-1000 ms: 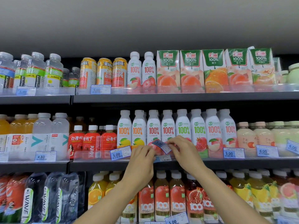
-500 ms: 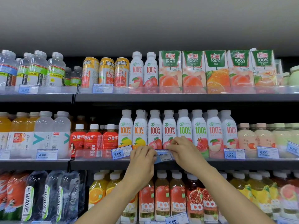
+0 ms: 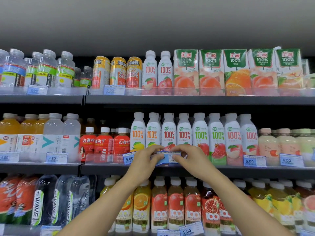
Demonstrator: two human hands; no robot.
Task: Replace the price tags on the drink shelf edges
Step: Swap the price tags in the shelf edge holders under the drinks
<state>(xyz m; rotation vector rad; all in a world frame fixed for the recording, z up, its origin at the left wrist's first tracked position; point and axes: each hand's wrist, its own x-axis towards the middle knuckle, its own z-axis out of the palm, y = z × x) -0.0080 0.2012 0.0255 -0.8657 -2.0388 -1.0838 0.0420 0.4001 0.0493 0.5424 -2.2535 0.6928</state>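
**At the middle shelf edge, both hands on one price tag**

Head view: at the front edge of the middle shelf [image 3: 221,169], in front of the row of white 100% juice bottles [image 3: 184,132], a blue-and-white price tag [image 3: 167,158] sits against the clear rail [image 3: 102,158] that runs along that edge. The left hand [image 3: 144,163] pinches the tag's left end, thumb and fingers closed narrowly on it and covering part of the printed price. The right hand [image 3: 190,160] pinches the tag's right end, its fingertips at the top corner and the thumb lower down, so the tag spans the small gap between the two grips. The tag lies roughly level, its barcode showing just left of the right thumb. Whether it is already seated in the rail or only held against it cannot be told.

Just left of the left hand, a 5.00 tag [image 3: 129,158] stands tilted in the same rail, partly hidden by the knuckles. Farther right along the edge are another 5.00 tag [image 3: 254,160] and a 6.00 tag [image 3: 291,160]; toward the left end a 4.80 tag [image 3: 56,158] sits below the clear water bottles [image 3: 62,132]. On the top shelf edge [image 3: 187,99] a 5.00 tag [image 3: 113,89] stands under the orange cans [image 3: 117,72].
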